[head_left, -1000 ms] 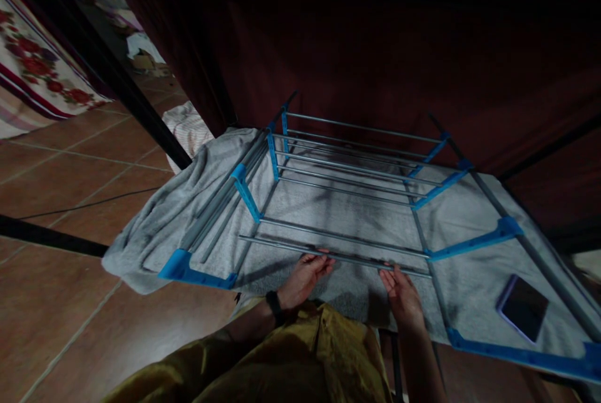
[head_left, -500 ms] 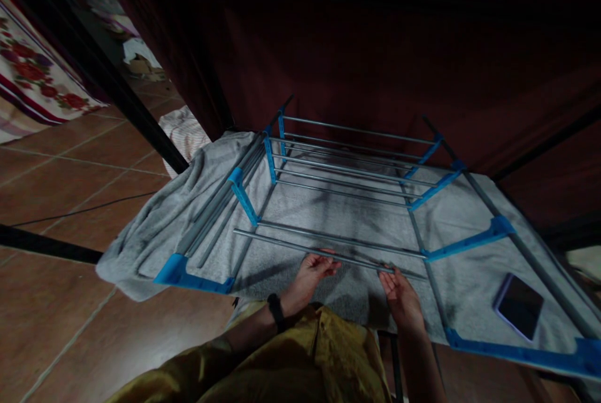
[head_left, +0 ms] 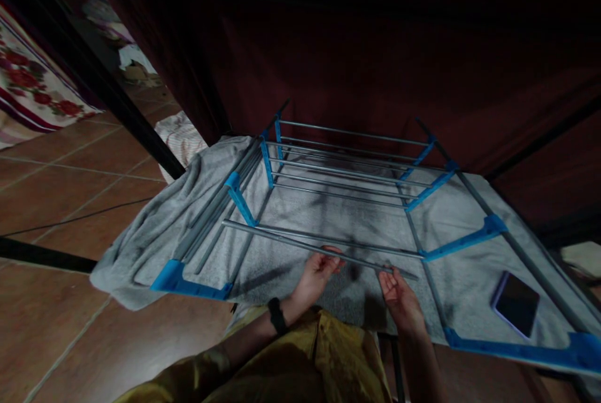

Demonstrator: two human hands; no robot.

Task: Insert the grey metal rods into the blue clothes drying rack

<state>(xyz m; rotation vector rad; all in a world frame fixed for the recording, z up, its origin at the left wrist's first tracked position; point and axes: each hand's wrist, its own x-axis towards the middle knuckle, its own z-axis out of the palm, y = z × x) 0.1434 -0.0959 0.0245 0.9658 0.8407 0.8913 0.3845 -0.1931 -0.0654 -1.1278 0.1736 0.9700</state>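
Observation:
A thin grey metal rod (head_left: 282,239) is held by both hands over the near part of a partly built rack. My left hand (head_left: 321,271) grips it near its middle, and my right hand (head_left: 398,293) pinches it close to its right end. The rod slants, its left end higher up in the view and pointing toward a blue plastic bracket (head_left: 241,201). Around it lies the rack, with grey side tubes, blue brackets such as the one on the right (head_left: 467,239), and several crossbars (head_left: 347,173) joining the far brackets.
The rack rests on a grey blanket (head_left: 328,215). A phone (head_left: 516,304) lies face up within the right side. Loose grey tubes (head_left: 213,215) lie along the left side. A dark red curtain (head_left: 347,65) hangs behind, and dark frame poles (head_left: 126,109) stand left. Tiled floor (head_left: 70,309) shows below.
The held rod has shifted slightly left, its left end rising toward the bracket so it slants more. Both hands still hold it. The whole view has moved a little.

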